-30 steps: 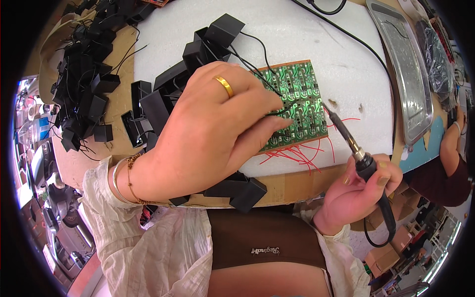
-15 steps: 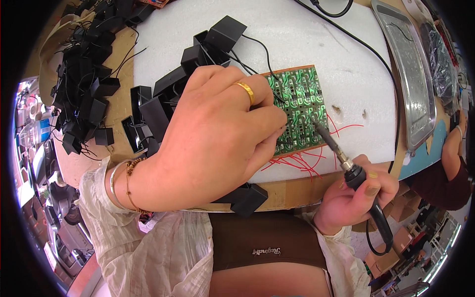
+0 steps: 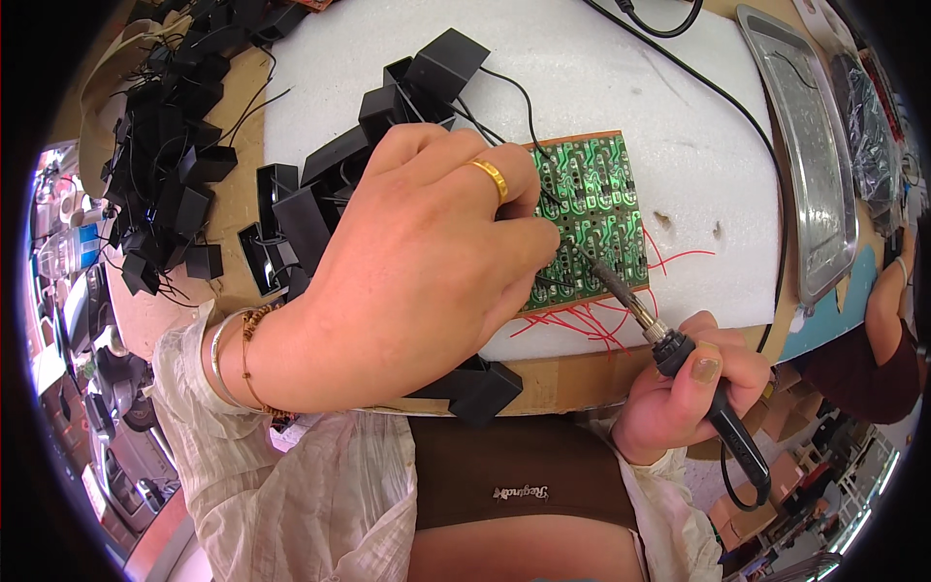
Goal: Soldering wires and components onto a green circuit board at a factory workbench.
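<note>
A green circuit board (image 3: 599, 184) with red wires (image 3: 592, 325) sticking out along its near and right edges lies on white foam. My right hand (image 3: 684, 388) is closed round the handle of a soldering iron (image 3: 671, 347), whose tip is at the board's surface, close to my left fingertips. My left hand (image 3: 436, 247) is closed in a pinch over the board's left part; its fingertips hide what they hold. Black wires (image 3: 529, 102) run onto the board from black plastic boxes (image 3: 446, 66) standing just beyond and left of that hand. Another black box (image 3: 490, 390) is below my left wrist.
A heap of black boxes with wires (image 3: 184, 194) covers the left of the bench. The foam sheet (image 3: 669, 87) has a black cable (image 3: 718, 92) across it. At the right is a metal tray (image 3: 810, 175); beyond it shows another person's arm (image 3: 884, 301).
The soldering iron has moved left in my right hand, bringing its tip nearer my left fingers. My left hand has stayed almost in place.
</note>
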Demonstrator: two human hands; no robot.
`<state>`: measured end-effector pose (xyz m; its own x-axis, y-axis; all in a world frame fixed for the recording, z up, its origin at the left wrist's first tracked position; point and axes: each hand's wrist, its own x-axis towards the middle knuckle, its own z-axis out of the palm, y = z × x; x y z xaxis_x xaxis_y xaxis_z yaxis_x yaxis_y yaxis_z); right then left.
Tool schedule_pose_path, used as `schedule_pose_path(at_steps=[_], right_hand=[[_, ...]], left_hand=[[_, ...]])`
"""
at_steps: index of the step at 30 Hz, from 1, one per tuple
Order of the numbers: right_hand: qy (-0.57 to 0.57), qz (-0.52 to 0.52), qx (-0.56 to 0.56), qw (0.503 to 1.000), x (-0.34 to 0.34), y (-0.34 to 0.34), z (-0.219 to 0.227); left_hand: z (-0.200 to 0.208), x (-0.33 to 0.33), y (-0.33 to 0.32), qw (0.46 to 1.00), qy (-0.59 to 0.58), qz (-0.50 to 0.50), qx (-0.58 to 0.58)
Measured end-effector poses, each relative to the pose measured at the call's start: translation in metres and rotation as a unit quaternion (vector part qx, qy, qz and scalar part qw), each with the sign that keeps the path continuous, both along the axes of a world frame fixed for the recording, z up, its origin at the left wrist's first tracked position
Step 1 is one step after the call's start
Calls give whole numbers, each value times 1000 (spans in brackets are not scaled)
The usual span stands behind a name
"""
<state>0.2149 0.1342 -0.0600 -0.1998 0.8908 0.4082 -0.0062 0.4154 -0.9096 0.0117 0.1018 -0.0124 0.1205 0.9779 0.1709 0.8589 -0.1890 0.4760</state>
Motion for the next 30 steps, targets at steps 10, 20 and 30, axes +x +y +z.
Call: schedule_pose_path(at_steps=[10,20,30], right_hand=[[-18,26,-2,1000,3,2,-1],[-25,32,-5,999,4,2,-1],[-11,18,-15,1000,1,1,-1]], left_hand=[[1,0,2,1000,-6,-15,-15],[2,1,3,1000,10,-22,-17],[-3,2,0,1000,-9,-13,-4]])
